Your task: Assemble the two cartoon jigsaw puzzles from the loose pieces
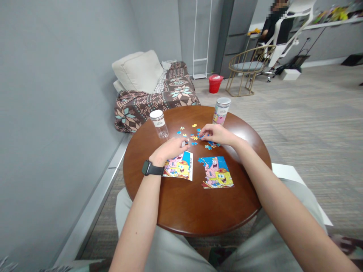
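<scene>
My left hand (173,148), with a dark watch on the wrist, is over the top edge of a printed picture card (181,168); its fingers are curled near a small piece, and whether they hold it is unclear. Farther right, my right hand (215,134) reaches down at loose puzzle pieces (194,138), its fingertips bent among them and partly hidden. Blue and yellow pieces lie scattered between and beside both hands. Below them rests a joined part of a puzzle (217,172), with a pink and a yellow cartoon figure and an uneven left edge.
On the round brown table (181,211) stand a clear jar (159,124) at the back left and a printed can (221,111) behind my right hand. Beyond are a draped sofa (176,88), a red bin (215,84), a gold-framed chair (246,67) and a seated person.
</scene>
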### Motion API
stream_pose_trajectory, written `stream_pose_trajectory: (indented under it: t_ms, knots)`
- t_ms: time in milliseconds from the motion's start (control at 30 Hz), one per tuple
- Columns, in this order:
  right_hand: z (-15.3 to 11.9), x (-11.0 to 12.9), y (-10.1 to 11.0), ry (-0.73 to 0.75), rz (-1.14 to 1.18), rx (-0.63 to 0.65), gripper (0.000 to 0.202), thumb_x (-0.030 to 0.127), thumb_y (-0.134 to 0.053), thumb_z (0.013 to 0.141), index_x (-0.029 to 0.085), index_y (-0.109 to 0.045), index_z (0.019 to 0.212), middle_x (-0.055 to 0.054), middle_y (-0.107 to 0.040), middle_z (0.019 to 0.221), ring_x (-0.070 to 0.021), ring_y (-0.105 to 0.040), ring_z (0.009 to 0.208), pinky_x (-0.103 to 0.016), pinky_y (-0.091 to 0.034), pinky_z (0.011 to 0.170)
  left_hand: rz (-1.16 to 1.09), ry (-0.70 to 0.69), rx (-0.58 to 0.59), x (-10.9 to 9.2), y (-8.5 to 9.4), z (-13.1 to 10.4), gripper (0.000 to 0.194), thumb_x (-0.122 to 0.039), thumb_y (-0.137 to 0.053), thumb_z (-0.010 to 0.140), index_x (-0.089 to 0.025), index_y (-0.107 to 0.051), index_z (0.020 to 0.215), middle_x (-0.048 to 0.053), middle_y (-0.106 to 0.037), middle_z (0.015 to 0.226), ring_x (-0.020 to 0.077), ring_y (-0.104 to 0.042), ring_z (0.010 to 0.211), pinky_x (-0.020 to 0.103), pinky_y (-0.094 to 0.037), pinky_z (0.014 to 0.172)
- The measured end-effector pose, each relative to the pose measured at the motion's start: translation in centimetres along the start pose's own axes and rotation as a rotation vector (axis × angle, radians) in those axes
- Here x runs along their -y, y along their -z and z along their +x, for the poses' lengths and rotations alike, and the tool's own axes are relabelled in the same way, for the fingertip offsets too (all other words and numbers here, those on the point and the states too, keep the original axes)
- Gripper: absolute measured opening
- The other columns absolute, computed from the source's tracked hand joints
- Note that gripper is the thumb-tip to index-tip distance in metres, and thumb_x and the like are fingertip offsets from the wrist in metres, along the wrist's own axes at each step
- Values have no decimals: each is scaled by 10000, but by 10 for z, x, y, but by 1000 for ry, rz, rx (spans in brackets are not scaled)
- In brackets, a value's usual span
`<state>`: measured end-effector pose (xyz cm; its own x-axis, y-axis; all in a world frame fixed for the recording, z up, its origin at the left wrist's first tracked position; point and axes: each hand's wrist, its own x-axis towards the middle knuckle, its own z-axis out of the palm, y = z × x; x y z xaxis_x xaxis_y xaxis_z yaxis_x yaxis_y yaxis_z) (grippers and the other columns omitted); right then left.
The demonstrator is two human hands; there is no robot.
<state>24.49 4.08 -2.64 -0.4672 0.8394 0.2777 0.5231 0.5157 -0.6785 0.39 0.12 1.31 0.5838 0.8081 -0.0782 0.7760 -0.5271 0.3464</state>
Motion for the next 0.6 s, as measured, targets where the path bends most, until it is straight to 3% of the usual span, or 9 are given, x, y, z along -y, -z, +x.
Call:
stream_pose_trajectory:
  t_ms: [200,433,600]
  knots:
    - [1,0,0,-14,-5,23,132,231,-614,760,156,-690,838,-31,-672,746,-137,-615,659,-272,-503,666,5,28,12,-2,1,-1,292,-361,-454,898,-206,-647,1053,31,-676,816,183,-627,743,261,-429,688]
    - [-3,3,1,41,-46,23,190,134,-613,679,151,-696,850,-51,-674,839,-137,-609,691,-261,-503,672,24,20,20,-4,2,0,278,-347,-442,899,-202,-642,1028,29,-671,804,182,-623,733,263,-430,693]
    - [-3,6,2,15,-48,40,156,219,-566,780,144,-688,842,-54,-667,789,-141,-605,662,-270,-493,654,24,23,21,-3,2,0,297,-359,-436,900,-195,-643,1036,37,-673,809,186,-624,748,260,-426,687]
